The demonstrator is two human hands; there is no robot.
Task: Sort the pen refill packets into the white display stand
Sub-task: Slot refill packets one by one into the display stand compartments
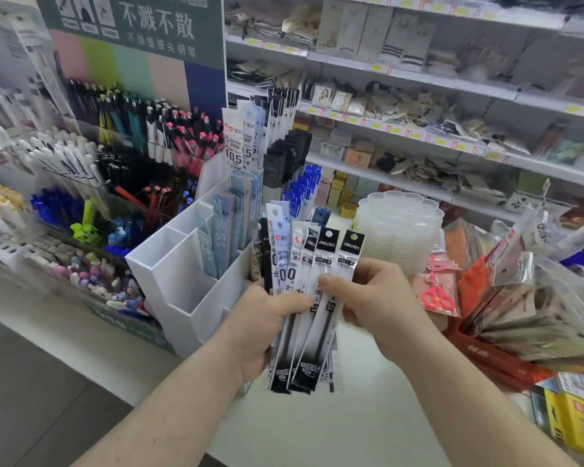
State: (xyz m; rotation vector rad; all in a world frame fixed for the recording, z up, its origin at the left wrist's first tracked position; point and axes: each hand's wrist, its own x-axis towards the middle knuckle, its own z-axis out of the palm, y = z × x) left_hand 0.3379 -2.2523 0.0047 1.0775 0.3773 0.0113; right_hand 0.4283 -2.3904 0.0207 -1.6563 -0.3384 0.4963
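A fan of several long pen refill packets (pixel 309 264), black-and-white with printed headers, is held upright in front of me. My left hand (pixel 263 325) grips the bundle from the left at its middle. My right hand (pixel 375 298) pinches the rightmost packets, thumb on their front. The white display stand (pixel 182 274) is just left of the bundle, stepped in tiers. Its front compartments hold nothing; pale blue packets (pixel 223 227) stand in the middle ones, and white, black and blue packets (pixel 284 136) fill the rear tiers.
Pen displays (pixel 122 136) crowd the counter to the left of the stand. A stack of clear plastic palettes (pixel 398 227) sits behind my right hand. Bagged scissors (pixel 439 291) and loose packaged goods (pixel 533 298) lie at the right. Store shelves run across the back.
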